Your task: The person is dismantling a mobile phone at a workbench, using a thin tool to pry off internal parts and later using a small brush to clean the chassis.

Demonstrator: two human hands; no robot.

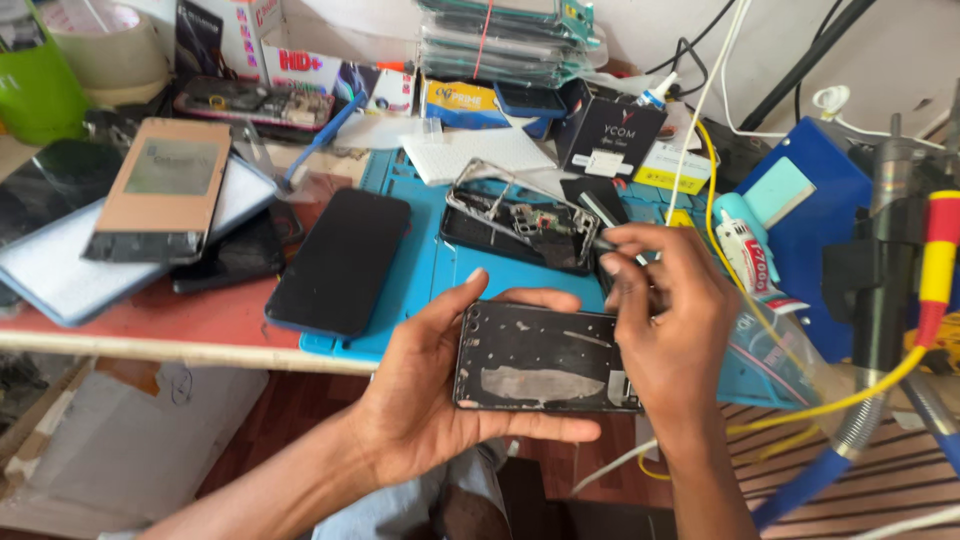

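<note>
2 hands: left (430, 400) grips phone frame (545, 358) | right (670, 320) pinches tool (610, 243) | blue mat (420, 270)

Both forearms bare, no sleeves, rings or watch on left hand (425, 400) or right hand (670, 340); lap in light-blue jeans.

Bright, even daylight fills the scene, strongest toward the far right corner of the tabletop (150, 335), where the white wall washes out. Shadows are soft and short. The glossy black rectangular phone screen (340, 260) lying flat carries a dull sheen rather than hard glare. The near black phone back frame (545, 358) is fairly sharp; the right hand (665, 320) shows slight motion blur. Edges bend mildly, and the red-and-yellow tool (935, 260) at the right is soft.
</note>
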